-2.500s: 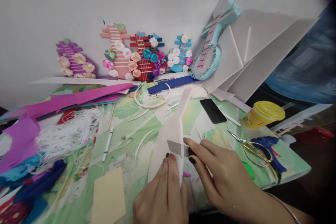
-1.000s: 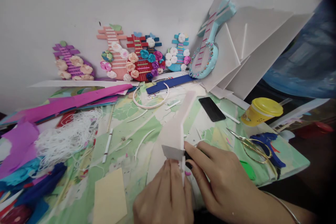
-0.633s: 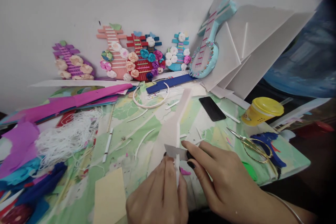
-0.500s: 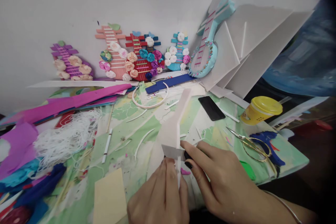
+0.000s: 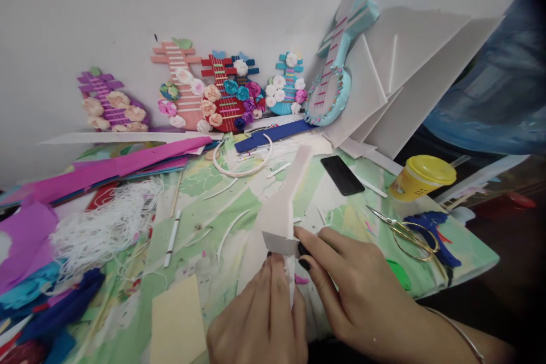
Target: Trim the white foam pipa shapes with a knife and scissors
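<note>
A white foam board piece (image 5: 294,182), shaped with a long neck and a wider lower part, lies in the middle of the table. My left hand (image 5: 258,315) grips its near end, fingers on top and thumb along the right edge. My right hand (image 5: 352,281) is closed round a knife, whose wide grey blade (image 5: 279,243) lies across the board just beyond my left fingertips. Only a bit of the dark handle shows; the rest is hidden in my fingers. Beside the blade, a small pink scrap (image 5: 301,279) shows between the hands.
Gold-handled scissors (image 5: 413,239), a phone (image 5: 342,175) and a yellow lidded cup (image 5: 422,177) lie to the right. White cord (image 5: 106,224), a pen (image 5: 173,239) and a yellow paper pad (image 5: 178,321) are left. Decorated guitar shapes (image 5: 187,91) lean on the wall.
The blade has tilted slightly on the board and sits a touch nearer its far side. Both hands keep nearly the same place; the whole view has shifted a little.
</note>
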{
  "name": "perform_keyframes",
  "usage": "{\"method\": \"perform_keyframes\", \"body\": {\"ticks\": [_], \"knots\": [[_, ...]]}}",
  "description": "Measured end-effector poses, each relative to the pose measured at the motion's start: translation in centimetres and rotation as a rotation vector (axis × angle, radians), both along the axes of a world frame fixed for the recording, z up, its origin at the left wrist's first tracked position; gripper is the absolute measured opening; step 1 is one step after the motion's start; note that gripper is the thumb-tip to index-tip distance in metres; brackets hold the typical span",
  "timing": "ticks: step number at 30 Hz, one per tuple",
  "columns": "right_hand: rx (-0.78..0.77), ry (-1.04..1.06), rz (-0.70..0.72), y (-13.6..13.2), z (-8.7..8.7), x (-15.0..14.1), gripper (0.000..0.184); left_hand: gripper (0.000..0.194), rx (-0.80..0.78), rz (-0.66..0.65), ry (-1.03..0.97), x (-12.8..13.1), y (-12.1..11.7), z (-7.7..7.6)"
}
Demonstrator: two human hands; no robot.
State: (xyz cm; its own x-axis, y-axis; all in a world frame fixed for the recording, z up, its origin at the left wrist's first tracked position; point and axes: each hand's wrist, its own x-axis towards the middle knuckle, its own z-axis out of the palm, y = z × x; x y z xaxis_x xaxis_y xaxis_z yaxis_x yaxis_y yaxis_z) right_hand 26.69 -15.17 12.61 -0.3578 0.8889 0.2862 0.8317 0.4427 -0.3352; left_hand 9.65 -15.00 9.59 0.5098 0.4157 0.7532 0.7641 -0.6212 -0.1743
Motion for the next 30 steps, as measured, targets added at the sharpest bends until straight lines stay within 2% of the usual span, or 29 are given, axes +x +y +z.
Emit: {"method": "perform_keyframes", "body": {"ticks": [4, 10, 18, 24, 30], "knots": [[0.001, 0.007, 0.003, 0.2, 0.2, -0.3, 0.030, 0.023, -0.008, -0.025, 0.049, -0.3, 0.1, 0.1], [0.024, 0.021, -0.013, 0.2, -0.4, 0.2, 0.037, 0.024, 0.009, -0.004, -0.002, -0.8, 0.8, 0.8], [0.024, 0.004, -0.027, 0.3, -0.1, -0.4, 0.036, 0.027, -0.005, -0.008, -0.004, -0.4, 0.4, 0.6], [0.018, 0.024, -0.028, 0.4, -0.5, 0.0, 0.037, 0.024, -0.056, -0.073, -0.035, -1.0, 0.9, 1.0], [0.033, 0.005, -0.037, 0.1, -0.4, -0.1, 0.038, 0.025, -0.021, -0.034, -0.023, -0.4, 0.5, 0.6]]}}
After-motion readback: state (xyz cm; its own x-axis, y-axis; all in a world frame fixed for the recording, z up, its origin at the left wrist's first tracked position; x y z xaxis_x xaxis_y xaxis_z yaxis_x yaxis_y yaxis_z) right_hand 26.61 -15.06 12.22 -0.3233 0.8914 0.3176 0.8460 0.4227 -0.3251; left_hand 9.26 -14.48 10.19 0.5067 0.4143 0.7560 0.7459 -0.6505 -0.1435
